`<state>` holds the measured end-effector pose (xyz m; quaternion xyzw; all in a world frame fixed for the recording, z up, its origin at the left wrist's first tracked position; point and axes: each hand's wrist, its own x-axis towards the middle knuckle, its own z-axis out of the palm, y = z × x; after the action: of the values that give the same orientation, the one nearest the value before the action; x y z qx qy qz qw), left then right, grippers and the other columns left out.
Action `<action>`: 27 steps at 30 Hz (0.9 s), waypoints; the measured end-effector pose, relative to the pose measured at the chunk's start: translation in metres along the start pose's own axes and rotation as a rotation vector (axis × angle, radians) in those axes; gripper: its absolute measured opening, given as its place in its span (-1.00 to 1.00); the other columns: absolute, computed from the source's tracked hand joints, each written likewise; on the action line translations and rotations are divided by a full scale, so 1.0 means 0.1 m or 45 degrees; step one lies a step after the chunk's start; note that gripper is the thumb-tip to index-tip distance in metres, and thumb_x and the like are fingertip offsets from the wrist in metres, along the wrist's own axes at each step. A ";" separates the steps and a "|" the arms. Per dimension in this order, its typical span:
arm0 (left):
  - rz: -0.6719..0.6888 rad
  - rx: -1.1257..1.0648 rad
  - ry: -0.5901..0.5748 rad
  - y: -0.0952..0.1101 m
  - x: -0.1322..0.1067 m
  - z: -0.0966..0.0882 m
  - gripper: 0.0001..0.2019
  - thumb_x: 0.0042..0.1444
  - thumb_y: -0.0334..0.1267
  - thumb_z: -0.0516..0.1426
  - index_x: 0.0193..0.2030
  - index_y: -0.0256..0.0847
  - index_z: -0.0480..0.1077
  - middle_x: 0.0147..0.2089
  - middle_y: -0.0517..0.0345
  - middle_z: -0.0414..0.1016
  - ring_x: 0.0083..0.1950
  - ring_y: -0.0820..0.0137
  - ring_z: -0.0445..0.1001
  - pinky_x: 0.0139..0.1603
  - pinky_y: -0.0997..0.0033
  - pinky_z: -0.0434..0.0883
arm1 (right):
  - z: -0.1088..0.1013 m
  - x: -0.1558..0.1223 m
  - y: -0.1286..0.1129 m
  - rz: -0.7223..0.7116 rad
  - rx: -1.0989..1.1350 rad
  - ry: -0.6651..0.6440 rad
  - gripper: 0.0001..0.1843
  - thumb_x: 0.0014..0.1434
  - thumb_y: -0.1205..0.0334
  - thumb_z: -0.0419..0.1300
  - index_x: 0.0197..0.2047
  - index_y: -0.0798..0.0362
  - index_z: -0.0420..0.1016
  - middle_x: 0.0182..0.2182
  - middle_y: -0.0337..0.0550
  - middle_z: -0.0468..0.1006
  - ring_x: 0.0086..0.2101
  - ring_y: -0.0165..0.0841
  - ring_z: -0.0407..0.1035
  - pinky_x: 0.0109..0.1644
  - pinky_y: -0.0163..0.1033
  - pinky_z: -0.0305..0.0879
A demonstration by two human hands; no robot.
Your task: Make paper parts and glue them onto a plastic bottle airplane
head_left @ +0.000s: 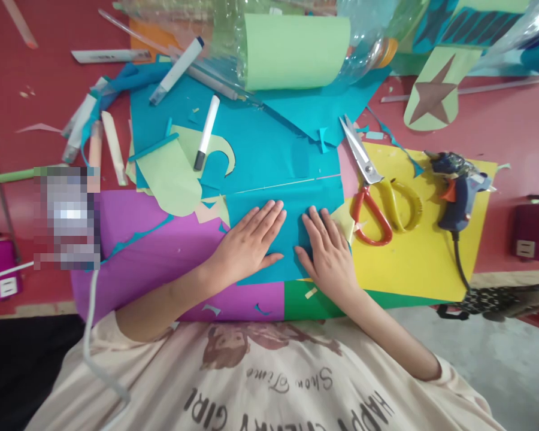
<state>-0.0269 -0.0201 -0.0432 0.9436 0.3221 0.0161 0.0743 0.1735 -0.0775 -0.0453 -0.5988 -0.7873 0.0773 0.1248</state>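
Both hands lie flat on a folded piece of blue paper (291, 221) in front of me. My left hand (250, 242) rests on its left part, fingers stretched out towards the far edge. Over its right part, my right hand (327, 246) is spread with the thumb apart. Nothing is held in either hand. Right of my right hand are scissors (367, 179) with one red and one yellow handle, blades apart. Beyond the fold lies a larger blue sheet (269, 131) bearing a white marker (206, 131) and light green paper cutouts (170, 176).
A clear plastic bottle (363, 57) wrapped in light green paper lies at the back. On the right, a glue gun (458, 197) sits on yellow paper (399, 263). Purple paper (139, 239) is at left, near several markers (81, 129). A star cutout (433, 96) lies back right.
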 end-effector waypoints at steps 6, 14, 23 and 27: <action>-0.003 0.016 -0.028 0.01 0.00 -0.02 -0.30 0.32 0.02 -0.07 0.42 -0.49 -0.06 0.45 -0.22 0.05 0.47 0.12 0.04 0.43 0.14 0.07 | 0.03 -0.01 -0.01 0.009 -0.054 -0.001 -0.40 0.35 0.11 -0.06 0.39 0.17 0.04 0.27 0.10 0.33 0.30 -0.12 0.12 0.29 0.01 0.16; 0.004 -0.014 -0.041 0.02 0.00 -0.04 -0.31 0.32 -0.01 -0.06 0.42 -0.48 -0.05 0.44 -0.22 0.08 0.47 0.13 0.05 0.42 0.14 0.10 | 0.03 -0.01 -0.01 0.021 -0.021 0.008 -0.42 0.35 0.10 -0.06 0.35 0.16 0.10 0.25 0.13 0.34 0.26 -0.12 0.19 0.28 0.01 0.16; 0.005 -0.005 -0.046 0.02 0.01 -0.06 -0.33 0.32 -0.02 -0.04 0.41 -0.48 -0.01 0.42 -0.22 0.11 0.45 0.12 0.08 0.41 0.14 0.12 | 0.03 -0.01 -0.02 0.050 0.049 -0.014 -0.39 0.34 0.10 -0.05 0.38 0.13 0.04 0.28 0.12 0.31 0.28 -0.10 0.16 0.30 0.08 0.15; -0.003 -0.027 -0.091 0.00 0.02 -0.12 -0.32 0.31 0.00 -0.03 0.42 -0.43 -0.02 0.43 -0.20 0.10 0.45 0.12 0.08 0.39 0.15 0.14 | 0.02 -0.01 -0.01 0.028 0.024 0.005 -0.42 0.35 0.10 -0.05 0.36 0.14 0.07 0.25 0.13 0.34 0.26 -0.09 0.20 0.27 0.08 0.19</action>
<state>-0.0258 -0.0176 -0.0316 0.9424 0.3201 -0.0144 0.0958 0.1727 -0.0786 -0.0470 -0.6063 -0.7798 0.0847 0.1311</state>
